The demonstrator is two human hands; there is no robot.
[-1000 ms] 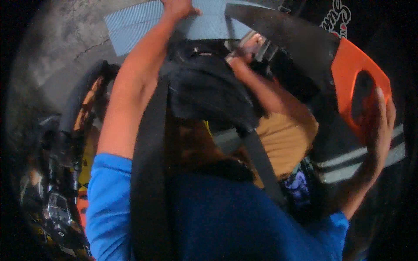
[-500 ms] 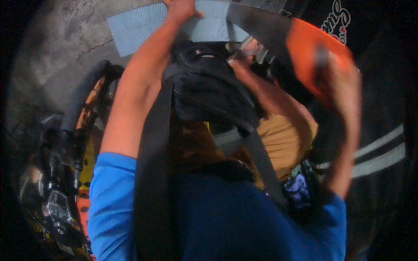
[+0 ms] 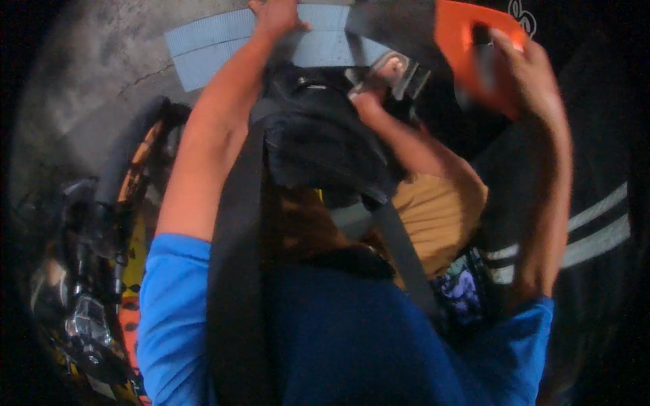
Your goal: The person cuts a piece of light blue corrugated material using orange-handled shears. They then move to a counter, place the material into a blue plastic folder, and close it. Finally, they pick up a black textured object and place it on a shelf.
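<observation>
At the top, my left hand presses down on a light blue corrugated sheet, thumb spread apart; the picture's edge cuts off part of its fingers. My right hand is wrapped round the orange handle of a handsaw, slightly blurred. The saw's dark grey blade runs left from the handle and overlaps the sheet's right end. Just below that spot is what looks like a sandalled foot, at the end of a bare leg coming out of tan shorts.
A black bag hangs in front of me on a wide strap. To the left stands what looks like a motorcycle with black, orange and yellow parts. Grey concrete lies behind it. Dark cloth with pale stripes is at the right.
The handsaw and my right hand have moved away from me, toward the top of the picture. My left hand stays on the sheet.
</observation>
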